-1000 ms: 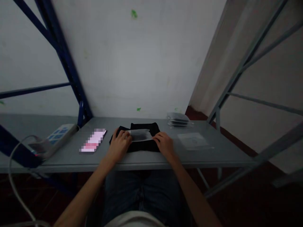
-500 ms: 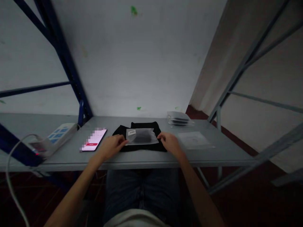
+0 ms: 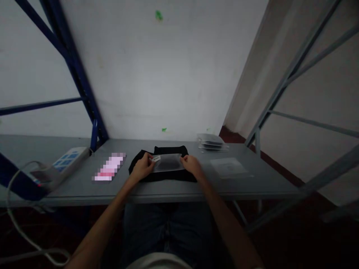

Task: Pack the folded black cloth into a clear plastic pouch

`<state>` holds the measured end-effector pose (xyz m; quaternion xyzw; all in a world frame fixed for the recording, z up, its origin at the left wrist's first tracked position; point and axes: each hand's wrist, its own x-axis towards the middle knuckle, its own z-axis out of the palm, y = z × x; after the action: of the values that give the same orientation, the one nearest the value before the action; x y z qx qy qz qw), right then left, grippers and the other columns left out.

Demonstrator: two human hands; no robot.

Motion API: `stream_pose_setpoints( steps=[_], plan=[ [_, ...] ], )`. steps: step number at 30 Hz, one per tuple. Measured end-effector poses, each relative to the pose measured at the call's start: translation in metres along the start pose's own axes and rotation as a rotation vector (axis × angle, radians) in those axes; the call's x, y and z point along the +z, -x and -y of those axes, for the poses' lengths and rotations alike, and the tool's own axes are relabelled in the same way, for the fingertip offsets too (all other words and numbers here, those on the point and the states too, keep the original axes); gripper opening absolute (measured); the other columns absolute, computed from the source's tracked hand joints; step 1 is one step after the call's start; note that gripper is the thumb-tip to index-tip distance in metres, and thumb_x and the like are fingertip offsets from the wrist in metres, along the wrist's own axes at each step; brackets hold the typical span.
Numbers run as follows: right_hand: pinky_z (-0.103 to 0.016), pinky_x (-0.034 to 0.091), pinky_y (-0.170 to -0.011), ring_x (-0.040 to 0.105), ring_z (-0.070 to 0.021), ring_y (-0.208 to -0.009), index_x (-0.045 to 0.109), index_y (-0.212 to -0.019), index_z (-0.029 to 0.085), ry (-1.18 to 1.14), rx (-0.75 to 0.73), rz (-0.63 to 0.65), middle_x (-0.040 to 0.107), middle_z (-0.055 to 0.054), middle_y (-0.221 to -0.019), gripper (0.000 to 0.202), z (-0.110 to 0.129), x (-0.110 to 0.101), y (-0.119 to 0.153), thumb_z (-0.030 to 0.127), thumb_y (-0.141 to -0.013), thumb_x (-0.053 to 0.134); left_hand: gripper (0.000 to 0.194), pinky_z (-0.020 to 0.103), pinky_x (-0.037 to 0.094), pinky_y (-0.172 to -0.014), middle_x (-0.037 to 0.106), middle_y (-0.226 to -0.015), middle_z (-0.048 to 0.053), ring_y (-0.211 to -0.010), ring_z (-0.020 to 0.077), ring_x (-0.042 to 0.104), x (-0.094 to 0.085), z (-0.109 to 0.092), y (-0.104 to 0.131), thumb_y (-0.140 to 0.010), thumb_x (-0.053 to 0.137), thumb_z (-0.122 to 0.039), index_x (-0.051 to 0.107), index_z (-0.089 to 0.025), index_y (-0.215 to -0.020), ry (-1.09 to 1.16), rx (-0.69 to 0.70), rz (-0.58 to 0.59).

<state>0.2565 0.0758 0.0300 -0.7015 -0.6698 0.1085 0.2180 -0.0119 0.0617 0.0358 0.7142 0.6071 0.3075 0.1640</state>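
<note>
A translucent plastic bag (image 3: 168, 163) with dark contents lies over a black cloth item (image 3: 171, 150) on the grey table. My left hand (image 3: 142, 167) pinches the bag's left end, by a small white label (image 3: 156, 158). At the bag's right end, my right hand (image 3: 191, 164) has its fingers closed on the edge. The black cloth spreads out flat beneath the bag and both hands.
A phone (image 3: 109, 167) and a white power strip (image 3: 70, 160) with cables are on the left. To the right lie a flat clear bag (image 3: 228, 167) and a stack of filled bags (image 3: 212, 142). Metal posts flank the grey table (image 3: 269, 183).
My left hand has moved right and up onto the bag's labelled end. My right hand has shifted slightly left, and its fingers now cover the bag's right edge.
</note>
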Motion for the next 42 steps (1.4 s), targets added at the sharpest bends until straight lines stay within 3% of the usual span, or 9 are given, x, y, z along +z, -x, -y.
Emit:
stream_pose_setpoints(
  steps=[7,15,20,28,32,35,38,42],
  plan=[
    [-0.024,0.043,-0.073,0.072,-0.0201,-0.096,0.074,-0.106,0.019,0.007,0.038,-0.082,0.078,-0.008,-0.102,0.030,-0.008,0.006,-0.020,0.035,-0.105,0.049,0.011,0.029,0.049,-0.074,0.068,-0.081,0.001,-0.079,0.0197,0.067,0.020,0.002,-0.040,-0.081,0.061,-0.030,0.053,-0.023,-0.083,0.113,-0.060,-0.276],
    [-0.025,0.045,-0.079,0.071,-0.0215,-0.098,0.072,-0.113,0.021,0.045,0.068,-0.143,0.077,-0.009,-0.103,0.033,-0.018,0.013,-0.036,0.040,-0.105,0.046,0.006,0.029,0.049,-0.077,0.070,-0.084,0.003,-0.082,0.0206,0.068,0.046,0.001,-0.055,-0.088,0.057,-0.029,0.056,-0.023,-0.087,0.061,0.032,-0.272],
    [-0.027,0.046,-0.080,0.071,-0.0225,-0.098,0.071,-0.112,0.021,0.058,0.065,-0.162,0.077,-0.009,-0.103,0.034,-0.020,0.016,-0.044,0.042,-0.106,0.045,0.010,0.030,0.047,-0.076,0.070,-0.088,0.004,-0.082,0.0219,0.068,0.045,0.004,-0.058,-0.093,0.056,-0.033,0.058,-0.023,-0.094,-0.016,0.093,-0.222],
    [-0.025,0.044,-0.076,0.071,-0.0200,-0.091,0.073,-0.106,0.022,0.022,0.029,-0.183,0.077,-0.005,-0.095,0.032,-0.019,0.014,-0.047,0.040,-0.104,0.047,0.012,0.030,0.046,-0.074,0.070,-0.084,0.006,-0.082,0.0232,0.068,0.037,-0.002,-0.065,-0.093,0.057,-0.033,0.060,-0.021,-0.093,-0.130,0.040,-0.201],
    [-0.026,0.045,-0.081,0.069,-0.0208,-0.095,0.071,-0.106,0.018,0.004,0.018,-0.228,0.076,-0.008,-0.101,0.030,-0.018,0.006,-0.034,0.035,-0.103,0.046,0.017,0.032,0.048,-0.076,0.071,-0.093,0.009,-0.087,0.0256,0.069,0.027,-0.011,-0.054,-0.097,0.052,-0.035,0.061,-0.021,-0.101,-0.188,0.023,-0.207],
    [-0.029,0.046,-0.091,0.067,-0.0210,-0.101,0.070,-0.110,0.017,-0.066,-0.073,-0.319,0.073,-0.011,-0.108,0.029,-0.017,-0.004,-0.015,0.029,-0.102,0.044,0.029,0.037,0.050,-0.085,0.070,-0.107,0.015,-0.101,0.0305,0.067,0.021,-0.023,-0.031,-0.101,0.047,-0.041,0.060,-0.019,-0.112,-0.310,0.070,-0.235],
    [-0.032,0.047,-0.098,0.066,-0.0217,-0.104,0.070,-0.113,0.018,-0.177,-0.239,-0.346,0.073,-0.011,-0.112,0.031,-0.015,-0.008,0.012,0.028,-0.102,0.043,0.040,0.049,0.045,-0.103,0.065,-0.126,0.019,-0.125,0.0367,0.057,0.021,-0.029,0.004,-0.102,0.045,-0.047,0.060,-0.018,-0.125,-0.375,0.245,-0.244],
    [-0.035,0.048,-0.104,0.065,-0.0226,-0.113,0.069,-0.122,0.019,-0.230,-0.397,-0.262,0.071,-0.011,-0.122,0.033,-0.015,-0.001,0.049,0.030,-0.103,0.044,0.049,0.055,0.028,-0.122,0.047,-0.156,0.014,-0.146,0.0331,0.041,0.029,-0.017,0.045,-0.102,0.044,-0.051,0.053,-0.021,-0.140,-0.351,0.468,-0.101]
  ],
)
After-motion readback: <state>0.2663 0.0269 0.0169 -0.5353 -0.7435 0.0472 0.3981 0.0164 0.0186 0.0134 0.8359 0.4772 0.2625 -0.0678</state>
